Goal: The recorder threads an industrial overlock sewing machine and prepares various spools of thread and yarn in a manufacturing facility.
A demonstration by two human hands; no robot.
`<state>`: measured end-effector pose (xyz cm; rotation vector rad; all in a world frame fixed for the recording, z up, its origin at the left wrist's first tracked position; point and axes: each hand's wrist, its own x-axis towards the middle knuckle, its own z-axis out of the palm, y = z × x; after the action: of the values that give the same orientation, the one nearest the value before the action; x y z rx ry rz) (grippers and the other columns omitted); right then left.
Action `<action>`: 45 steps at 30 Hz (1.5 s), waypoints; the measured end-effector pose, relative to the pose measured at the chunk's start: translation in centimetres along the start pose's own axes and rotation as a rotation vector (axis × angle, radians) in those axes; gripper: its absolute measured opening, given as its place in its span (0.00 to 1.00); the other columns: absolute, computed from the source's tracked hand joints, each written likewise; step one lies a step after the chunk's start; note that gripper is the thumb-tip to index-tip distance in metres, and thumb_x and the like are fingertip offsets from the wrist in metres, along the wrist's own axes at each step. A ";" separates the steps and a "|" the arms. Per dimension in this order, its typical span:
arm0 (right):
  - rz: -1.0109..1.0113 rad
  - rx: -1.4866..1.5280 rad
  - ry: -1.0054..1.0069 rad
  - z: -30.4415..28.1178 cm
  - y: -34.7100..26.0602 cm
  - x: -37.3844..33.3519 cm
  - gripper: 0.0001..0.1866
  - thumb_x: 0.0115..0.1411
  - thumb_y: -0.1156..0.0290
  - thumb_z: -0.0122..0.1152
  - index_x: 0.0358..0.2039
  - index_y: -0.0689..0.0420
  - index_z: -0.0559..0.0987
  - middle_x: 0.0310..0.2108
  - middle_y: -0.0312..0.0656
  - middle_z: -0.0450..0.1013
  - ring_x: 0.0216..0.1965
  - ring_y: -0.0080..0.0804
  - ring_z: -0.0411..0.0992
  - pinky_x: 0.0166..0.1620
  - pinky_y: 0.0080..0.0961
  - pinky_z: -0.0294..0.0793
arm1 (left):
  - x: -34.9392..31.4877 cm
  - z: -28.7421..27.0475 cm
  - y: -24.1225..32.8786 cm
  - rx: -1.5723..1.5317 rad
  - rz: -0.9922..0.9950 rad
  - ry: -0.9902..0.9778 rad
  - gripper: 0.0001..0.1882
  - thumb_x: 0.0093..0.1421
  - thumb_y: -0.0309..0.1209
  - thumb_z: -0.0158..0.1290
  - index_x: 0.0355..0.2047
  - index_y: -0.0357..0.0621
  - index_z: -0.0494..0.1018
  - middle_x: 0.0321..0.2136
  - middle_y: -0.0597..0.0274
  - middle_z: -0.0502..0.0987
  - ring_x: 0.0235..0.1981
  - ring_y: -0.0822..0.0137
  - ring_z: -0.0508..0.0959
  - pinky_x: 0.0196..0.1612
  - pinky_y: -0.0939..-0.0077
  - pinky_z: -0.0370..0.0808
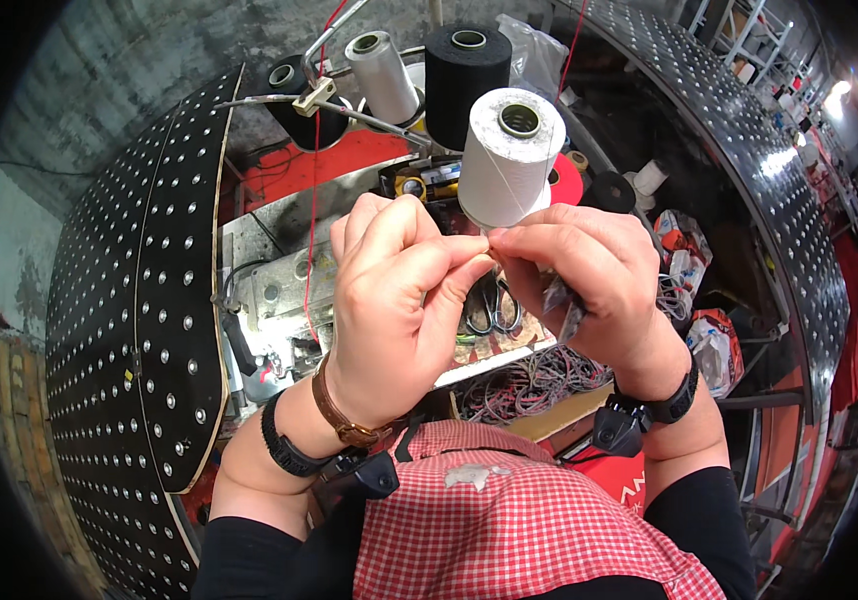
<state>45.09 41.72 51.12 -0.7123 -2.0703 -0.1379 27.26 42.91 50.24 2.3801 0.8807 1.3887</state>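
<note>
My left hand [389, 285] and my right hand [589, 265] meet at the fingertips in front of a large white thread cone [511, 175]. Both are closed in a pinch, thumb against index finger. A fine white thread [501, 172] crosses the cone's face toward my fingers; its end between the fingertips is too small to make out. In the curled fingers of my right hand sits a small dark, shiny object [564, 308], mostly hidden. Below the joined fingertips, scissors [494, 308] with dark handle loops lie on the work surface.
Black cones [467, 85], a silvery-grey cone [384, 80] and a red spool [566, 182] stand behind. A red thread [315, 200] hangs from a metal guide arm [317, 97] to a sewing machine [284, 285] at left. Tangled cords [529, 385] fill a box nearer me. Studded black boards [139, 300] flank both sides.
</note>
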 end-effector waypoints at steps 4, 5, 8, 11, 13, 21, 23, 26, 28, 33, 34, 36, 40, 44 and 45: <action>0.197 0.130 0.067 -0.1 -0.4 -0.1 0.10 0.41 0.81 0.61 0.26 0.59 0.74 0.19 0.39 0.69 0.18 0.29 0.69 0.21 0.19 0.66 | 0.5 0.3 0.1 0.057 0.032 0.004 0.07 0.44 0.29 0.59 0.26 0.44 0.76 0.17 0.68 0.63 0.24 0.67 0.62 0.32 0.73 0.56; 0.396 0.321 0.149 0.3 -0.7 -0.7 0.06 0.46 0.80 0.60 0.27 0.60 0.75 0.19 0.35 0.70 0.18 0.18 0.67 0.21 0.14 0.64 | 0.7 0.2 0.5 0.058 0.032 0.004 0.07 0.44 0.29 0.59 0.26 0.44 0.76 0.17 0.68 0.63 0.24 0.67 0.62 0.32 0.73 0.56; 0.644 0.545 0.159 0.0 -1.0 -1.2 0.04 0.50 0.78 0.60 0.28 0.61 0.76 0.21 0.31 0.71 0.21 0.10 0.66 0.23 0.10 0.64 | 0.6 0.4 1.4 0.138 0.039 0.236 0.11 0.39 0.29 0.62 0.27 0.49 0.77 0.18 0.72 0.62 0.25 0.69 0.62 0.32 0.74 0.56; 0.738 0.737 0.187 -0.4 -1.0 -1.3 0.04 0.52 0.77 0.59 0.30 0.62 0.76 0.23 0.30 0.72 0.23 0.09 0.66 0.25 0.08 0.66 | 0.6 -0.1 1.5 0.226 0.213 0.180 0.14 0.37 0.27 0.62 0.29 0.50 0.78 0.19 0.71 0.61 0.25 0.69 0.61 0.32 0.74 0.56; 0.764 0.843 0.194 -0.6 -1.0 -1.3 0.04 0.52 0.76 0.59 0.30 0.62 0.76 0.24 0.31 0.72 0.24 0.11 0.67 0.27 0.08 0.67 | 0.5 0.5 1.6 0.258 0.211 0.204 0.16 0.36 0.27 0.62 0.29 0.51 0.78 0.21 0.71 0.60 0.26 0.69 0.60 0.32 0.73 0.56; 0.785 0.980 0.219 -1.1 -0.8 -1.8 0.06 0.53 0.76 0.59 0.31 0.64 0.76 0.25 0.34 0.73 0.25 0.15 0.69 0.29 0.11 0.69 | 0.7 2.5 2.1 0.299 0.266 0.263 0.13 0.36 0.25 0.62 0.27 0.49 0.77 0.20 0.71 0.61 0.27 0.68 0.62 0.32 0.75 0.58; 0.787 1.012 0.240 -1.4 -0.9 -1.9 0.06 0.52 0.77 0.59 0.31 0.64 0.76 0.25 0.35 0.74 0.26 0.16 0.70 0.29 0.12 0.70 | 0.7 2.9 2.1 0.343 0.290 0.289 0.12 0.35 0.28 0.62 0.25 0.50 0.77 0.20 0.72 0.63 0.27 0.67 0.64 0.33 0.71 0.56; 0.445 0.405 0.166 -1.9 -0.2 -2.4 0.06 0.48 0.82 0.59 0.29 0.63 0.75 0.23 0.39 0.73 0.24 0.23 0.72 0.28 0.18 0.70 | 0.6 3.2 1.8 0.352 0.249 0.334 0.10 0.34 0.26 0.61 0.21 0.48 0.75 0.19 0.70 0.64 0.27 0.67 0.64 0.33 0.72 0.58; 0.329 0.216 0.141 -2.8 0.9 -2.4 0.07 0.47 0.84 0.59 0.28 0.62 0.74 0.22 0.41 0.72 0.24 0.27 0.72 0.27 0.19 0.70 | 0.2 3.6 1.8 0.172 0.103 0.318 0.09 0.35 0.25 0.60 0.22 0.46 0.75 0.19 0.69 0.64 0.27 0.68 0.64 0.33 0.73 0.59; 0.544 0.402 0.233 -4.2 1.5 -3.3 0.02 0.57 0.78 0.51 0.29 0.63 0.70 0.23 0.34 0.68 0.24 0.17 0.65 0.30 0.13 0.65 | -0.4 4.3 1.9 -0.621 -0.111 0.083 0.05 0.43 0.21 0.52 0.24 0.40 0.73 0.27 0.64 0.65 0.30 0.73 0.64 0.35 0.82 0.63; 0.551 0.589 0.220 -4.5 1.3 -3.5 0.07 0.58 0.72 0.52 0.29 0.63 0.70 0.24 0.34 0.68 0.25 0.16 0.65 0.30 0.11 0.64 | 0.2 4.7 1.7 -0.621 -0.036 0.076 0.07 0.45 0.20 0.50 0.28 0.40 0.72 0.32 0.62 0.65 0.32 0.75 0.63 0.36 0.83 0.63; 0.507 0.640 0.219 -4.6 0.7 -3.5 0.05 0.58 0.74 0.51 0.29 0.64 0.70 0.23 0.34 0.69 0.25 0.16 0.67 0.30 0.13 0.66 | 0.7 6.0 3.2 -0.747 -0.143 0.161 0.12 0.46 0.21 0.51 0.34 0.40 0.71 0.34 0.61 0.66 0.32 0.76 0.63 0.35 0.84 0.63; 0.503 0.724 0.218 -4.6 0.6 -4.0 0.04 0.58 0.76 0.51 0.30 0.64 0.71 0.24 0.34 0.70 0.26 0.16 0.68 0.31 0.13 0.68 | 0.5 6.5 3.5 -0.379 0.030 0.222 0.13 0.45 0.22 0.54 0.35 0.40 0.72 0.33 0.62 0.66 0.27 0.77 0.63 0.30 0.86 0.64; 0.570 0.838 0.220 -4.6 0.3 -3.9 0.03 0.58 0.77 0.51 0.30 0.64 0.71 0.23 0.34 0.70 0.25 0.15 0.66 0.30 0.13 0.67 | 0.6 6.4 4.6 -0.207 0.029 0.232 0.10 0.43 0.24 0.59 0.29 0.41 0.76 0.27 0.66 0.64 0.22 0.78 0.63 0.25 0.87 0.63; 0.599 0.884 0.218 -4.6 0.2 -3.9 0.03 0.57 0.77 0.51 0.30 0.64 0.71 0.23 0.34 0.69 0.25 0.15 0.66 0.30 0.13 0.67 | 0.6 6.5 4.7 -0.208 0.025 0.231 0.10 0.43 0.24 0.59 0.29 0.41 0.76 0.27 0.66 0.64 0.22 0.78 0.63 0.25 0.87 0.63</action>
<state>50.20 38.50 50.63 -0.6647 -1.4106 0.9337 34.78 40.11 49.68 2.1143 0.7199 1.7002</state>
